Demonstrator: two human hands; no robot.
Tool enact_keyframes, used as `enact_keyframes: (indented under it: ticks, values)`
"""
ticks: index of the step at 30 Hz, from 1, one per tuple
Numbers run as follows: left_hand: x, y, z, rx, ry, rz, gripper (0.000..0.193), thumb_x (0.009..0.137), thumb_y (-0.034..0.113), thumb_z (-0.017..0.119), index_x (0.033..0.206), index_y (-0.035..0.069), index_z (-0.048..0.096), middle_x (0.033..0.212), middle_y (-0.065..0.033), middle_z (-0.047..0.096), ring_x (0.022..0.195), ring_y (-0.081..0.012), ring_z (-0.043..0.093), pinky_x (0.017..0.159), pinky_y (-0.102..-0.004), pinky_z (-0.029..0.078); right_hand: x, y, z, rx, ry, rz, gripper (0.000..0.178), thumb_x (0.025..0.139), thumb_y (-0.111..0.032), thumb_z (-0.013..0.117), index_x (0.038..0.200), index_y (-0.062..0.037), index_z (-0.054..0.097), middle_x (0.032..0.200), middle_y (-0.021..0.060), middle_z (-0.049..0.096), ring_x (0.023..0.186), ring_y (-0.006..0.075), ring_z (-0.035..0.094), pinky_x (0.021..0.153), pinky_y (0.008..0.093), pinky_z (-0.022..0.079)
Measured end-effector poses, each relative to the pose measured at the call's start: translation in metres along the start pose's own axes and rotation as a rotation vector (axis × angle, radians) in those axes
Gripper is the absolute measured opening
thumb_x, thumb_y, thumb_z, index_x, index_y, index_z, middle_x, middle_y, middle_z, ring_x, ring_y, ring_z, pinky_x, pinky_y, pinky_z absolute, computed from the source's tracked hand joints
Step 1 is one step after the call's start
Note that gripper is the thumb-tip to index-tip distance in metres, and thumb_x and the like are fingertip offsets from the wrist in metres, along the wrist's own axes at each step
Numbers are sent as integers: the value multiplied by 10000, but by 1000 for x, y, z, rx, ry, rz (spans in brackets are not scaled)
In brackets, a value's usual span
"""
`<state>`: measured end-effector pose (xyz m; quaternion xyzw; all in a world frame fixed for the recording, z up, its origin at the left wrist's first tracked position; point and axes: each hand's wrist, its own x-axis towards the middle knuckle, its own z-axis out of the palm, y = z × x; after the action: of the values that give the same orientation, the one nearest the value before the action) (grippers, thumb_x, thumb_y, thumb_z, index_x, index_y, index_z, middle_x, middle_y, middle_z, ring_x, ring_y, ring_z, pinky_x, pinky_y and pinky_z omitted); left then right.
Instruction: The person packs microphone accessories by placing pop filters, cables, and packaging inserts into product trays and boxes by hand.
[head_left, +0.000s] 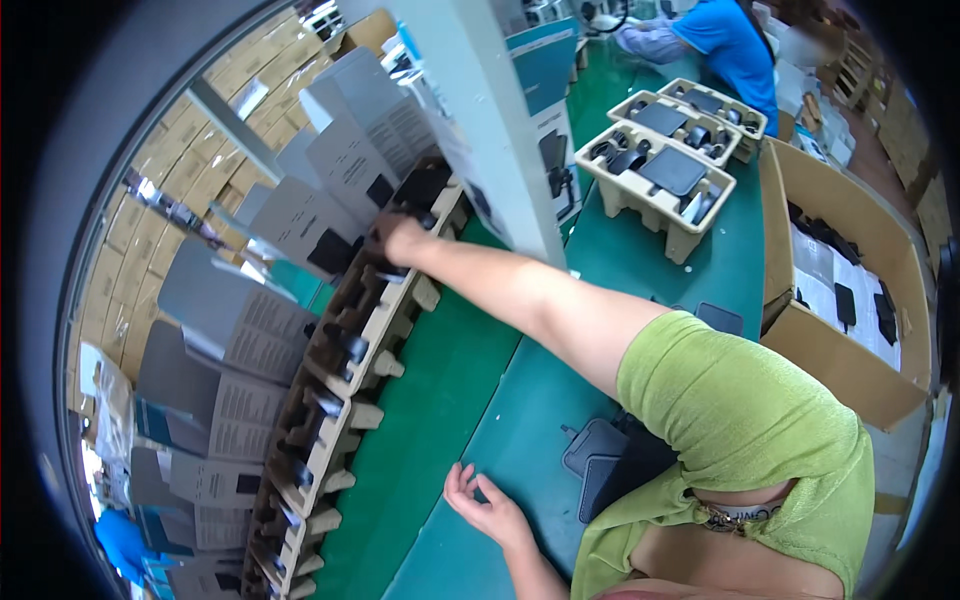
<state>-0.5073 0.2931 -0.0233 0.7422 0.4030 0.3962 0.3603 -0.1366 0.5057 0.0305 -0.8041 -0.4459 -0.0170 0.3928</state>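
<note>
Pulp trays (345,400), row of them loaded with black parts, along the far edge of the green belt (440,420). Right hand (400,238) reaches the top tray beside grey cartons (330,170); whether its fingers grip a part cannot be told. Left hand (487,508) rests loosely curled, empty. Risk: the forearm, close under the white post (490,130), may nudge trays askew. Belt centre lies open.

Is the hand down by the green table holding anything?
No, the left hand rests open and empty on the green table, fingers loosely curled.
</note>
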Motion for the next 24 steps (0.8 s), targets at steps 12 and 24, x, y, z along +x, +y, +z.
enact_keyframes:
  ticks: [12,24]
  values:
    - [5,-4,-12,-39,53,26,274,815,-66,483,1086,-27,499,1128,-159,471,921,-228,545,759,-298,453,-2,-28,-33,-855,-307,-281,293,775,-150,569,1048,-65,632,1114,148,592,1013,288,578,826,356,467]
    - [9,-6,-16,101,48,97,213,815,-31,507,1021,11,539,1036,-108,538,892,-191,542,729,-276,422,-5,-3,-17,-530,-37,-210,202,766,-143,526,846,-60,692,882,135,662,805,256,648,654,354,516]
